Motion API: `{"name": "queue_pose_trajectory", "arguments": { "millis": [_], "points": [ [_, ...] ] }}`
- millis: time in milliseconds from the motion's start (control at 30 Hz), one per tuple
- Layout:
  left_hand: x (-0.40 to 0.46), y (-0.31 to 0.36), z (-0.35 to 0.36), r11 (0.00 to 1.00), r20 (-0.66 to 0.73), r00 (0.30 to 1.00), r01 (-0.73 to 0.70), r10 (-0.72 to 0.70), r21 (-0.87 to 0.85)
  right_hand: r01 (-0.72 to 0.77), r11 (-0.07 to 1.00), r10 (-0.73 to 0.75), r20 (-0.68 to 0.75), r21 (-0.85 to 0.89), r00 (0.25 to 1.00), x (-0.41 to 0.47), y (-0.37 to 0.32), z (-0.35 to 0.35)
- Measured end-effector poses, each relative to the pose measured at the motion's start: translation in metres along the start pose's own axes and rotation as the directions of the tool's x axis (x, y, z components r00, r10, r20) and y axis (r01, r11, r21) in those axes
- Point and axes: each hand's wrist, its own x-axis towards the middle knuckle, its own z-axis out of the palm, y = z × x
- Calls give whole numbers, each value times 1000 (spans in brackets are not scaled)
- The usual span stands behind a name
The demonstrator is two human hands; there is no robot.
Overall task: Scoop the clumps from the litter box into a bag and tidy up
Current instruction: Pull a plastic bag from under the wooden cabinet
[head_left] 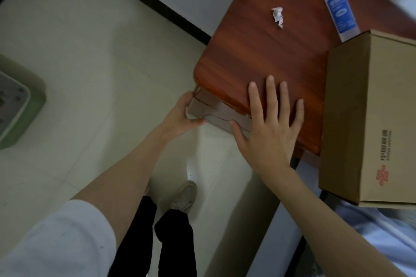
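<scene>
Presently, item one: right hand [270,128], fingers straight and spread, palm laid flat on the near corner of a reddish wooden table [258,47], thumb hanging over the table's edge; it grasps nothing.

Item two: left hand [182,114], fingers curled round the outer end of a pale drawer or tray [216,112] that projects from under the same table corner, just left of the flat hand. What the tray contains cannot be told.

Edges and room: the table's rounded corner sits directly between the two hands. Close to the right of the flat hand stands a cardboard box [369,117] with red printing, overhanging the table's near edge. Beyond the fingertips lie a crumpled paper scrap [278,16] and, farther right, a blue-and-white tube [337,4], both well apart from the hands. Left of and below the gripping hand spreads open pale tiled floor [94,51], bounded at the far side by a dark skirting line. A shoe [184,195] and dark trouser leg stand on the floor below the hands.

Task item: litter box [18,105], green-rimmed with a grey inside and dark spots, rounded corner, on the floor at the far left, well apart from the gripping hand, cut off by the picture's edge.
</scene>
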Motion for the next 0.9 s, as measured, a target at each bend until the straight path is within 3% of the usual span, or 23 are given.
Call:
{"name": "queue_pose_trajectory", "arguments": {
  "millis": [200,400,567,667,767,833,900],
  "points": [
    [-33,-21,9,984,-166,986,63,-35,164,12,1000,-12,17,8,1000,-1,0,1],
    [-44,-33,16,981,-282,954,143,-102,132,-7,1000,6,48,22,999,-2,-3,-1],
    [-73,-49,21,988,-252,957,154,-143,26,-9,994,7,27,105,1000,-34,-26,-1],
    [-98,-69,28,987,-228,960,158,-162,-36,81,983,-115,209,165,971,-74,-43,19],
    [-119,-83,36,981,-176,966,178,-190,-82,89,987,-150,573,133,805,-105,-38,50],
    [-129,-88,38,981,-155,969,185,-192,-61,57,988,-133,623,142,771,-122,-33,62],
    [-136,-90,38,984,-126,976,175,-177,-26,23,991,-97,566,136,819,-133,-35,66]
  ]
}}
